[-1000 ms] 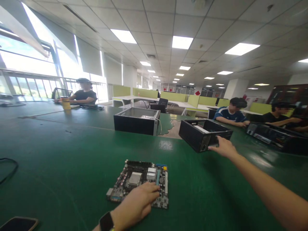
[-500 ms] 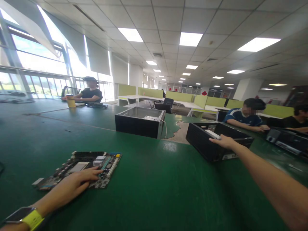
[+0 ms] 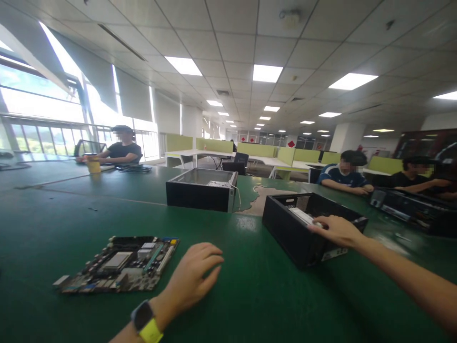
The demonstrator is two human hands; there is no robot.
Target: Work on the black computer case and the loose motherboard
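My left hand [image 3: 194, 271], with a watch on a yellow-green band at its wrist, is above the green tabletop with loosely bent fingers apart and nothing in them. A bare motherboard [image 3: 119, 267] lies flat just left of it, with a pale square chip and slots facing up. At the right, my right hand [image 3: 337, 229] grips the near edge of an open black computer case [image 3: 285, 231], beside a white bar-shaped part [image 3: 302, 216]. Some of its fingertips are hidden inside the case.
Another open computer case [image 3: 198, 196] with a white cable stands at the middle of the green table [image 3: 232, 295]. Near it, the table covering is torn. A yellow cup [image 3: 93, 166] is at the far left. Several people sit around, with another black case [image 3: 410, 209] at right.
My left hand has left the motherboard and moved right over the table. The black case in my right hand has come nearer. The view has shifted slightly.
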